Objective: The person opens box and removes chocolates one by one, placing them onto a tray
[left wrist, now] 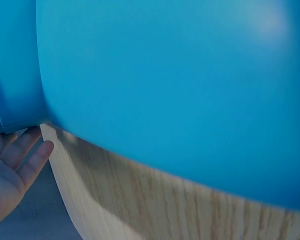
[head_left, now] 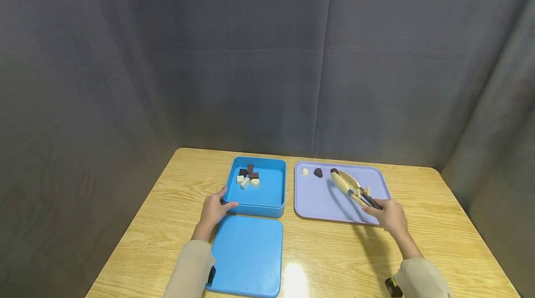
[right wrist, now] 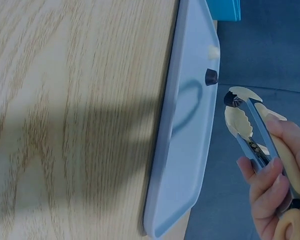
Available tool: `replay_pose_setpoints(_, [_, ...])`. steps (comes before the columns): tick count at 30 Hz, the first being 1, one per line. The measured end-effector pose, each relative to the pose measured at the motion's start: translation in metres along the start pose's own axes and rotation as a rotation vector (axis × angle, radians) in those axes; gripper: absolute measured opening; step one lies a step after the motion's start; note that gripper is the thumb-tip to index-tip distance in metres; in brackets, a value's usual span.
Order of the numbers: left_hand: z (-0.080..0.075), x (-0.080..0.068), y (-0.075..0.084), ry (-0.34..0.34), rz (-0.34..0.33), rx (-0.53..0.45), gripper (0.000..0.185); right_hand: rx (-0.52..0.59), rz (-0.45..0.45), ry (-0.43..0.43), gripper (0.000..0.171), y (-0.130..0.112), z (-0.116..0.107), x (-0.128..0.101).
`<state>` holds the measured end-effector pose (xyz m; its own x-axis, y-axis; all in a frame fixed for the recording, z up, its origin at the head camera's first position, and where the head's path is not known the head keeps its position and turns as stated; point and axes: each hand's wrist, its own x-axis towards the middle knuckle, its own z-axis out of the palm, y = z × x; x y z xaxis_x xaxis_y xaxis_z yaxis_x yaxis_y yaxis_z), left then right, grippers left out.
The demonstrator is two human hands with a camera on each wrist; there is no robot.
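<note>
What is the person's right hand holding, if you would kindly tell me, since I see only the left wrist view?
Observer: The right hand holds a pair of cream-and-dark metal tongs with scalloped ends.
Operator: Thank you; could you please say whether they grip anything?
Observer: Yes, the right wrist view shows a small dark brown chunk caught at their ends.
Operator: And what, please, lies inside the blue, plastic-looking rectangular box whose outer wall I see?
Observer: In the head view, small white blocky pieces and small brown blocky pieces lie in it, grouped towards its far left.
</note>
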<state>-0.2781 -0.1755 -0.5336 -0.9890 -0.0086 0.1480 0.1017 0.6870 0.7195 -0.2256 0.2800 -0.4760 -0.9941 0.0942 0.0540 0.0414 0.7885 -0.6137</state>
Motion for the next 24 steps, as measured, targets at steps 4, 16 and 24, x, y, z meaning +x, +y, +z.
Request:
replay_pose_setpoints(4, [0.0, 0.0, 0.001, -0.01, -0.007, -0.013, 0.068, -0.037, 0.002, 0.012, 0.046, 0.004, 0.002, 0.004])
replay_pose_setpoints(16, [0.0, 0.0, -0.002, -0.011, -0.008, -0.019, 0.069, -0.081, 0.097, -0.002, 0.047, 0.003, 0.01, 0.016])
replay_pose_setpoints(24, [0.0, 0.0, -0.002, -0.013, -0.018, -0.016, 0.069, -0.096, 0.118, -0.008, 0.044, 0.002, 0.015, 0.02])
